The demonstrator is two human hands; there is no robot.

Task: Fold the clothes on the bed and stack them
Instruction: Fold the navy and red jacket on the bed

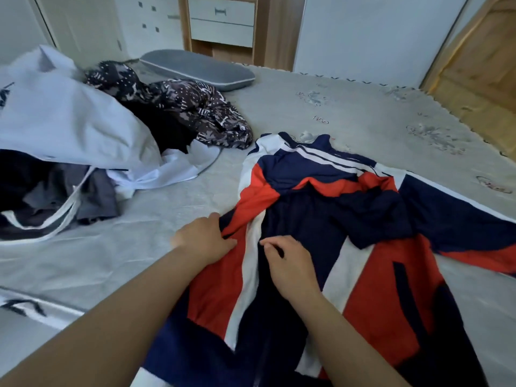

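A navy, red and white track jacket point(371, 269) lies spread front-up on the grey bed point(321, 107), collar away from me, one sleeve stretched out to the right. My left hand point(205, 237) grips the red fabric at the jacket's left front edge. My right hand point(290, 263) pinches the navy fabric near the middle opening, fingers curled. A heap of unfolded clothes lies to the left: a dark patterned garment point(195, 107), black and grey pieces point(92, 194).
A large white bag point(64, 118) with straps lies over the clothes heap at the left. A grey pillow point(198, 69) sits at the head of the bed. Wooden drawers point(222, 20) and a wooden door point(480, 51) stand beyond the bed.
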